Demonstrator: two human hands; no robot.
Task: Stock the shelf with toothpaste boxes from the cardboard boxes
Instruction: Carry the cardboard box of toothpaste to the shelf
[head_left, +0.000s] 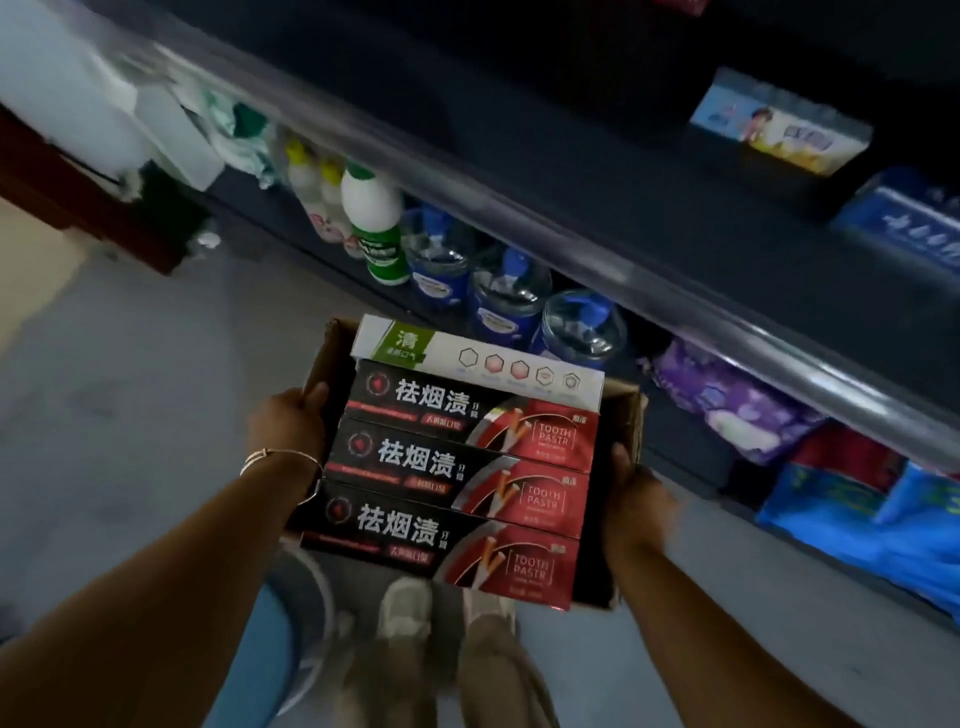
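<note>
A: Where's the stock right now?

B: In the cardboard box (626, 421), carried out in front at chest level. Three black-and-red toothpaste boxes (457, 457) lie flat across its top, with a white-and-green toothpaste box (478, 358) at their 12 o'clock.

A: And the hold?

B: The left hand (288, 423) clasps the box's edge at 9 o'clock, fingers curled over the rim. The right hand (636, 493) grips the wall at 3 o'clock, thumb on the rim. Both are clamped on it.

A: So how to carry it well?

B: Keep it level, I'd say; the top layer sits above the rim and could slide. The shelf (597, 249) runs from 10 to 3 o'clock, with water bottles (511, 296) just beyond the box. Set the box down before picking any toothpaste out.
</note>
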